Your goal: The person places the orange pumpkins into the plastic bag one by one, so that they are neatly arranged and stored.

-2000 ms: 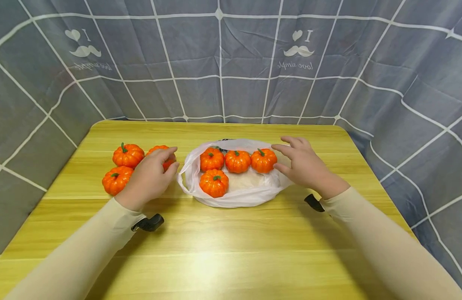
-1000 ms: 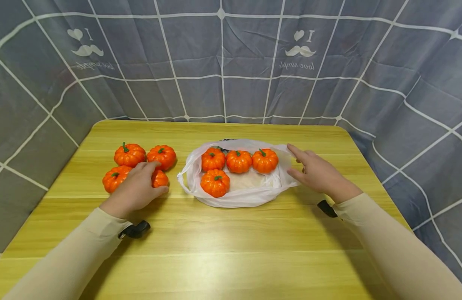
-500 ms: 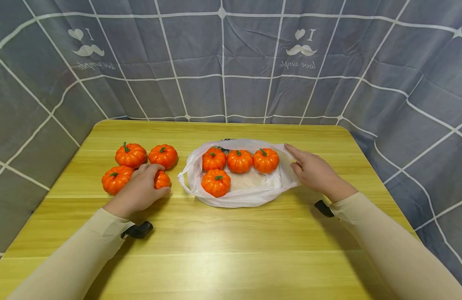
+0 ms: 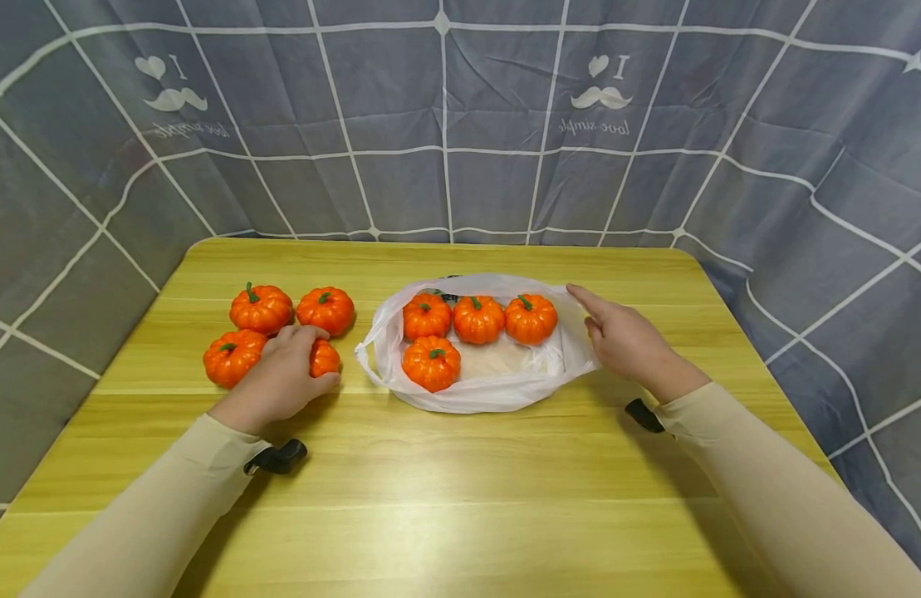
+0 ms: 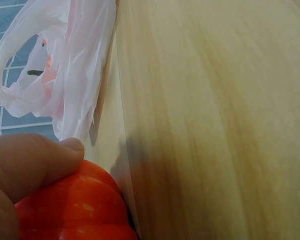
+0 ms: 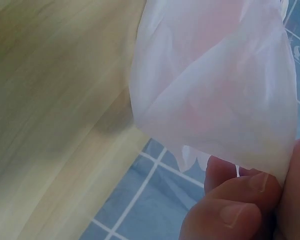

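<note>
The left hand [image 4: 276,386] curls its fingers [image 4: 296,335] round a miniature pumpkin [image 4: 325,358] on the worktop [image 4: 430,515], covering much of it; three loose pumpkins [image 4: 325,311] sit nearby. The right hand [image 4: 630,345] pinches the white plastic bag [image 4: 475,400] at its right edge, bent fingers mostly hidden from the head view. Four bagged pumpkins [image 4: 478,320] show, their undersides obscured.

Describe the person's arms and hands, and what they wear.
The left sleeve and right sleeve are plain beige and long. A black attachment shows at each sleeve's end. The left hand and right hand are bare.
</note>
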`<action>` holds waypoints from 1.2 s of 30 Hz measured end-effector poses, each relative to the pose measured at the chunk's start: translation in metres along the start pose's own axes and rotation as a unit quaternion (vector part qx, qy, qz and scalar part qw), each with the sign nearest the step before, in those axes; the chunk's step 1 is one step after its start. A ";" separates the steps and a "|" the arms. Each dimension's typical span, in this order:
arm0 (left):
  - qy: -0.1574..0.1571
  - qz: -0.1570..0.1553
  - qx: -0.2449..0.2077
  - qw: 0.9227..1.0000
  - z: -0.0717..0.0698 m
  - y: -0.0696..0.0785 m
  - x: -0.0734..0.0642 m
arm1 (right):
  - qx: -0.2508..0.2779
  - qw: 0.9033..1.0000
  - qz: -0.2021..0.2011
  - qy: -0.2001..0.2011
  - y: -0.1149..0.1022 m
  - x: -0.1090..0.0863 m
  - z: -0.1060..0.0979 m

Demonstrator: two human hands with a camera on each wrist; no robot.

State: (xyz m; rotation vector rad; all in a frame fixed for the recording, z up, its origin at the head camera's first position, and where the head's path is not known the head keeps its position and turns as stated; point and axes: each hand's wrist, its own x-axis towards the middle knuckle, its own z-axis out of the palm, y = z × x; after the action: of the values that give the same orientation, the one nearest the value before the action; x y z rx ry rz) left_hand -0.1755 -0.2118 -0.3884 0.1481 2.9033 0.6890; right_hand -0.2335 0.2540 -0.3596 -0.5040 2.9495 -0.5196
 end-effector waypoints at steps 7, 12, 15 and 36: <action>0.003 0.002 0.002 1.000 0.001 -0.001 0.000 | 0.006 1.000 0.003 0.003 0.001 0.000 0.001; 0.005 0.003 -0.001 1.000 0.002 -0.001 0.000 | 0.004 1.000 -0.003 0.006 0.002 0.000 0.002; 0.002 0.002 -0.004 1.000 0.001 -0.002 -0.001 | 0.005 1.000 -0.002 0.005 0.002 0.000 0.002; 0.068 0.095 -0.051 0.992 -0.037 0.058 -0.006 | 0.000 1.000 -0.007 0.018 0.001 0.001 0.001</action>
State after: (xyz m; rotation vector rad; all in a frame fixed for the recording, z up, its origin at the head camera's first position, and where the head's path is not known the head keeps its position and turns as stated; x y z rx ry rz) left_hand -0.1726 -0.1769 -0.3291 0.3847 3.0012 0.9094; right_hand -0.2342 0.2540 -0.3612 -0.5206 2.9820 -0.5359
